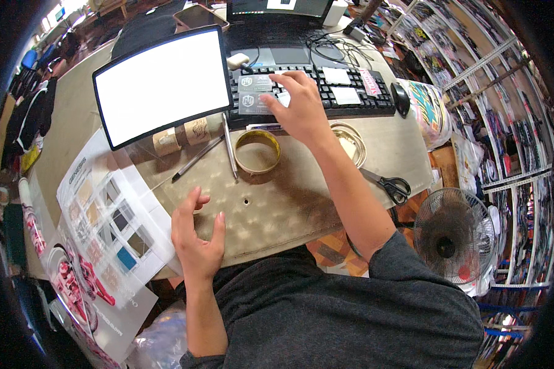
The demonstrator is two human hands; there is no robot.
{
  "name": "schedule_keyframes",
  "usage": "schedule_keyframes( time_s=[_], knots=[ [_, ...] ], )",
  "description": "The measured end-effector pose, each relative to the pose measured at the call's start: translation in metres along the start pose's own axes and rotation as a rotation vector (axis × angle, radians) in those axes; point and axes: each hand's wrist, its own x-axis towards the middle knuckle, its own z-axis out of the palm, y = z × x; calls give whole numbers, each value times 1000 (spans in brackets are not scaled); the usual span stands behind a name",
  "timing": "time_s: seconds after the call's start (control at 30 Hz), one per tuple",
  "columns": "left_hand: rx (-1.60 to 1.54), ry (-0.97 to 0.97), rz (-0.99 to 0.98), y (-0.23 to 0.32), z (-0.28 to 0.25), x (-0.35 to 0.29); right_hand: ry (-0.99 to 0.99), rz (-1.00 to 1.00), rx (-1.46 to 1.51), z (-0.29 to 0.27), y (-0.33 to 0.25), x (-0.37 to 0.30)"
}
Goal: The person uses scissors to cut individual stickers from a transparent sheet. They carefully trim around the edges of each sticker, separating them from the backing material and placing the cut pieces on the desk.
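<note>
My right hand (300,104) reaches over the black keyboard (375,109), thumb and forefinger apart beside two grey label-like cards (247,103) lying on the keys. Whether its fingertips touch the cards I cannot tell. Several white rectangular pieces (345,96) and a pink printed strip (369,82) also rest on the keyboard. Above the desk's near edge, my left hand (197,240) is open and holds nothing, its fingers bent and its thumb apart. A roll of yellowish tape (257,152) lies between the hands, with a pale roll (349,145) beside my right forearm.
At the left, a tablet-like bright screen (163,86) stands near a pen (197,160) and printed sheets (114,215). Black scissors (393,187) lie by the right edge, below a mouse (400,99). A fan (446,237) and packed shelves (505,123) stand to the right.
</note>
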Motion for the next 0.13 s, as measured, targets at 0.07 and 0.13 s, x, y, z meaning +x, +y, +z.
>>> schedule_keyframes(
  time_s=[0.07,0.13],
  knots=[
    [9,-18,14,-1,1,0,-19,5,-72,2,16,2],
    [-1,-34,23,-7,3,-1,-74,-32,-132,4,19,7]
  ],
)
